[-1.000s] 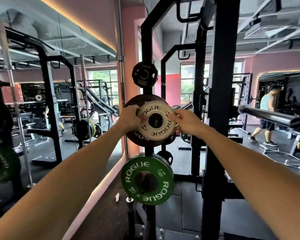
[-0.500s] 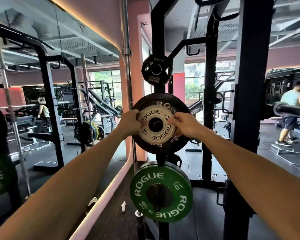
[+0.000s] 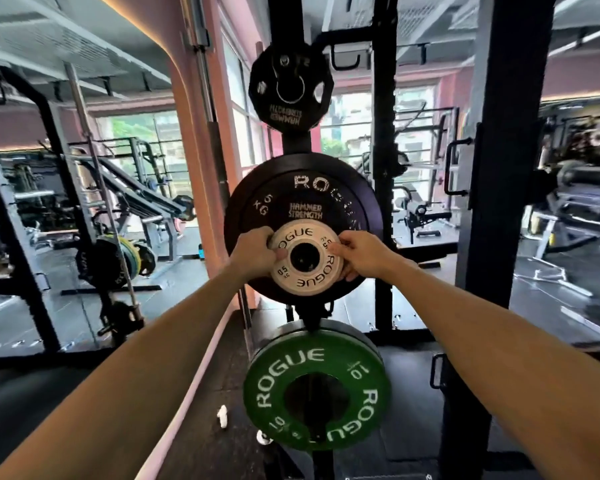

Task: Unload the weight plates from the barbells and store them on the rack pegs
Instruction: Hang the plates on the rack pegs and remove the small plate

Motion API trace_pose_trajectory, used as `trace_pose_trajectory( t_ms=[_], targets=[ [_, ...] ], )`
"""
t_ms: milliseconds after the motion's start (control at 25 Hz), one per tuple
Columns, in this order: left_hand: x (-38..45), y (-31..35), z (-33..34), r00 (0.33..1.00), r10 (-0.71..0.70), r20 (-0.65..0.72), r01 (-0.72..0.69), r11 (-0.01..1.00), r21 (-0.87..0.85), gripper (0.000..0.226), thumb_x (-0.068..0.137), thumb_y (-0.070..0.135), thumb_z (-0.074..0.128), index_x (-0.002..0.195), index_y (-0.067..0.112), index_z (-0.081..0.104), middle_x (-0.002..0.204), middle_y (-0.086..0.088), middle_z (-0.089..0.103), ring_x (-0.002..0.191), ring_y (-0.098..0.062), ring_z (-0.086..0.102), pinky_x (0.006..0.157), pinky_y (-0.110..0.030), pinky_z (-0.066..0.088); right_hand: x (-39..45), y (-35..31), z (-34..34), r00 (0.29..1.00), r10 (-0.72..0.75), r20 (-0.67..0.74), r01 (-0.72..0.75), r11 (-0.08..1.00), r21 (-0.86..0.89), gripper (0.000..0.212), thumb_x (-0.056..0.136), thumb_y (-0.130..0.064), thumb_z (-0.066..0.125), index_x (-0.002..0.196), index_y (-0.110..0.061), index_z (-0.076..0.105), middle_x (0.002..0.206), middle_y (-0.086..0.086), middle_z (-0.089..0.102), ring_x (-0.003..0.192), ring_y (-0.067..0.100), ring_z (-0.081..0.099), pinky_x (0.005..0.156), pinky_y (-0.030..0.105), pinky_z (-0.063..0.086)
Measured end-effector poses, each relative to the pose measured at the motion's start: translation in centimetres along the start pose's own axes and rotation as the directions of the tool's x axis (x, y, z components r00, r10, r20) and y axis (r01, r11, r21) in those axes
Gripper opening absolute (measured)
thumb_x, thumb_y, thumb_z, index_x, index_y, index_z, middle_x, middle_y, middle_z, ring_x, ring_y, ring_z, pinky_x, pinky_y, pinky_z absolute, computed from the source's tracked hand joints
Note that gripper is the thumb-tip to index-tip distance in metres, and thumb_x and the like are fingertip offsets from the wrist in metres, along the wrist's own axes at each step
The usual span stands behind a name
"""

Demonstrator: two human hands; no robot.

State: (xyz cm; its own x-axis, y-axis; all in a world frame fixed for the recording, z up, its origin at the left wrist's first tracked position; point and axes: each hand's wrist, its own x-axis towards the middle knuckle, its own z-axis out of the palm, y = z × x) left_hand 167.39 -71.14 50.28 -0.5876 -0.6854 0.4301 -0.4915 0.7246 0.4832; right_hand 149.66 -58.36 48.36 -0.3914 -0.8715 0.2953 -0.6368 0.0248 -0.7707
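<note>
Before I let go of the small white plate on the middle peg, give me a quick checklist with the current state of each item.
1. Both hands on the white plate: ok; left hand and right hand grip its opposite edges.
2. Plate hole lined up with the peg: ok, centred over the black plates.
3. Plate pushed fully flush against the black plates: cannot tell from this angle.
4. Fingers clear of the gap behind the plate: not ok, right fingers wrap the rim.
5. Green plate below seated on its peg: ok.
</note>
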Motion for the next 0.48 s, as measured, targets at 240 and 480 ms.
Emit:
trace_pose_trajectory(
  t_ms=[240, 480],
  targets=[
    [4.3, -3.5, 3.9, 0.999, 0.035, -0.010, -0.035, 0.999, -0.009, 0.021, 0.090, 0.020, 0.066, 0.105, 0.007, 0.058, 0.097, -0.005, 0.061, 0.090, -0.020, 0.053, 0.075, -0.028, 0.033, 4.6, 3.4, 2.1, 0.997, 0.018, -0.076, -0.024, 0.997, -0.074, 0.020, 0.099, -0.025, 0.053, 0.097, -0.006, 0.054, 0.077, 0.013, 0.066, 0.062, 0.030, 0.069, 0.049, 0.031, 0.055],
    [7.8, -5.8, 6.5, 0.998, 0.049, -0.042, -0.051, 0.998, -0.043, 0.016, 0.091, 0.021, 0.065, 0.096, 0.015, 0.051, 0.092, 0.000, 0.059, 0.085, -0.018, 0.053, 0.075, -0.029, 0.035, 8.7, 5.9, 3.3, 0.991, 0.002, -0.134, -0.017, 0.993, -0.115, 0.017, 0.097, -0.027, 0.054, 0.093, -0.011, 0.055, 0.080, 0.009, 0.067, 0.064, 0.029, 0.069, 0.047, 0.023, 0.052]
  ],
)
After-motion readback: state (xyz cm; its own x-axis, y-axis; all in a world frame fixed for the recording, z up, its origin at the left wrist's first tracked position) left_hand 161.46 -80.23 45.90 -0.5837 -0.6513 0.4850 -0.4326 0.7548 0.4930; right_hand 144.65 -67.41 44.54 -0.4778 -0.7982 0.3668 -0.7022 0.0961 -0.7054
